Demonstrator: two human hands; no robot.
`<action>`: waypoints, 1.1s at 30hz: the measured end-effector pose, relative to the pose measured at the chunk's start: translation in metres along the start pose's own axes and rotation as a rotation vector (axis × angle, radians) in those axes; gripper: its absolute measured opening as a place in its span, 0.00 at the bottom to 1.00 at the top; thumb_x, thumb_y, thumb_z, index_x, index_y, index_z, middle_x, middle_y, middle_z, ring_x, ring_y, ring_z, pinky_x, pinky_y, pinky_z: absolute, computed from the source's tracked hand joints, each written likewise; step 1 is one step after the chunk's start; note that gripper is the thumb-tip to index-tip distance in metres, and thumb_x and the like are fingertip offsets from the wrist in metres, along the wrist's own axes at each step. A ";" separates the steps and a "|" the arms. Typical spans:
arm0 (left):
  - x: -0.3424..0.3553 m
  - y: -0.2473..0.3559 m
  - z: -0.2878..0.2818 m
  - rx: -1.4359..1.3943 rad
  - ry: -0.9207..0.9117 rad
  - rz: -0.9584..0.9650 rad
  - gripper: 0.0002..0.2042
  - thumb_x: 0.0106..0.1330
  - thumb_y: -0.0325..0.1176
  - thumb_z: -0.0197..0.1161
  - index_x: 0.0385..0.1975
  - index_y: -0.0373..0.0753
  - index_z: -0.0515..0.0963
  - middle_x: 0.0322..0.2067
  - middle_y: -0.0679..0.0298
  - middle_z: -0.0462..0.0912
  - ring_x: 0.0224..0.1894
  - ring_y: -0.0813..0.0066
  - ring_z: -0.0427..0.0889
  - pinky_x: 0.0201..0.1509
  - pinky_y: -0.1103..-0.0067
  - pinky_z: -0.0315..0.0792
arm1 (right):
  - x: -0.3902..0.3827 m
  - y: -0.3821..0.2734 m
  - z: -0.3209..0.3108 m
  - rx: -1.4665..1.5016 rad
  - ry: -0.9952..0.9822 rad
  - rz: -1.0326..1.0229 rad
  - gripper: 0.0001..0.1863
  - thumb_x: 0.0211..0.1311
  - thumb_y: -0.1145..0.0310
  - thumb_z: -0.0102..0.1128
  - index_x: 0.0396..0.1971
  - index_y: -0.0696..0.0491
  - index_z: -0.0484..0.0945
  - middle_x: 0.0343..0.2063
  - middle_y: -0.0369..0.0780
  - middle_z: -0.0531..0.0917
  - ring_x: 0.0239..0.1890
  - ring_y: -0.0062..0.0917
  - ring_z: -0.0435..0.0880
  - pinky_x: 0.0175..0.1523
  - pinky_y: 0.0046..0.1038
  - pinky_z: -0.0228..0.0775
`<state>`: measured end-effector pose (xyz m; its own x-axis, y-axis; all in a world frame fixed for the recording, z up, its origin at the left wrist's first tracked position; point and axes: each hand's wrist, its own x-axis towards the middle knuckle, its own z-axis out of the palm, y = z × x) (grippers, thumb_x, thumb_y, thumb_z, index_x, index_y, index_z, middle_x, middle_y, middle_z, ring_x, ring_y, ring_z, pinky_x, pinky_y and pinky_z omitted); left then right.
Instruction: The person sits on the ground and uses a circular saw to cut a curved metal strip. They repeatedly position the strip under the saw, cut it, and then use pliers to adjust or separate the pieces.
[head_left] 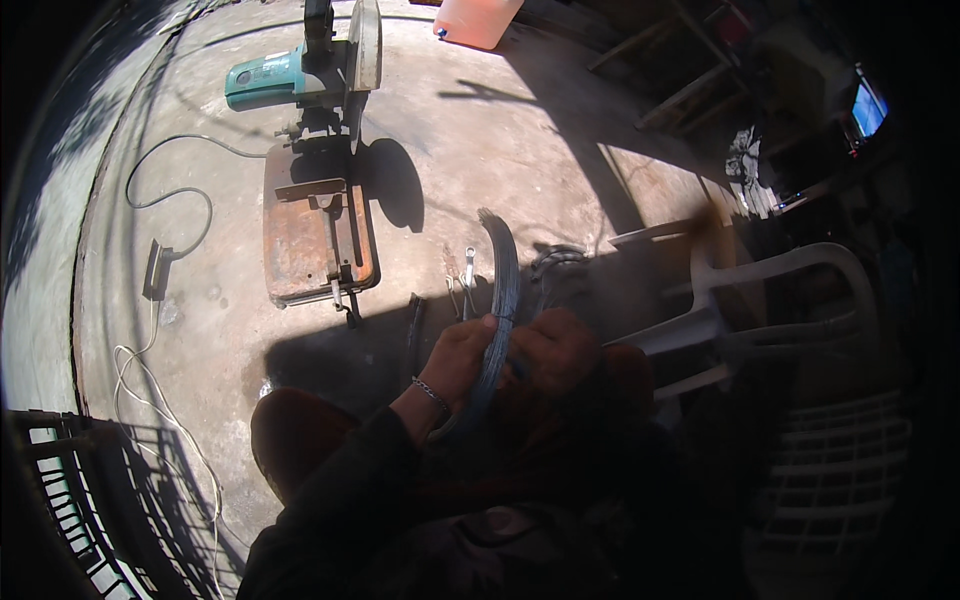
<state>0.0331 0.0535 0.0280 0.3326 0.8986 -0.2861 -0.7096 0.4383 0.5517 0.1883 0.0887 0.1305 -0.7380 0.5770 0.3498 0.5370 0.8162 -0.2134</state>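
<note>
A curved bundle of thin grey metal wires [504,265] stands up in front of me, its cut ends at the top catching the sun. My left hand [460,355] is closed around its middle, the thumb pressed against the wires. Just to the right, my right hand [555,348] is curled shut close beside the bundle, in shadow. Whatever its fingers grip is too dark to make out. A dark tie appears to cross the bundle between the hands. The lower end of the wires fades into shade over my lap.
A chop saw with a teal motor [265,80] and rusty base [300,235] stands ahead left, its cord joined to a white extension lead [160,400]. A wrench [470,262] and dark rods [560,260] lie on the concrete. White plastic chairs [790,260] stand right.
</note>
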 end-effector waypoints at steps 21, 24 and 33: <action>0.000 0.007 0.006 -0.004 0.106 0.101 0.18 0.75 0.47 0.58 0.38 0.35 0.80 0.25 0.64 0.83 0.21 0.78 0.80 0.23 0.81 0.75 | 0.016 -0.001 0.004 -0.065 -0.068 0.067 0.06 0.52 0.68 0.68 0.26 0.52 0.79 0.25 0.39 0.75 0.29 0.35 0.80 0.31 0.36 0.74; -0.003 0.004 0.010 0.032 0.122 0.108 0.18 0.75 0.47 0.57 0.38 0.36 0.80 0.26 0.65 0.83 0.23 0.79 0.80 0.26 0.82 0.74 | 0.003 0.006 0.014 -0.133 -0.111 0.084 0.08 0.52 0.66 0.68 0.27 0.53 0.79 0.25 0.39 0.75 0.30 0.35 0.81 0.32 0.36 0.75; -0.008 -0.033 0.012 0.494 0.222 0.312 0.17 0.76 0.42 0.54 0.41 0.33 0.83 0.30 0.55 0.85 0.34 0.71 0.84 0.39 0.75 0.75 | -0.018 -0.035 0.021 0.334 -0.053 1.086 0.11 0.66 0.66 0.61 0.27 0.57 0.80 0.21 0.41 0.82 0.21 0.28 0.83 0.29 0.32 0.76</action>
<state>0.0616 0.0317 0.0214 -0.0186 0.9835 -0.1799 -0.3642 0.1609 0.9173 0.1742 0.0499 0.1126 0.0304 0.9781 -0.2060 0.7735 -0.1536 -0.6149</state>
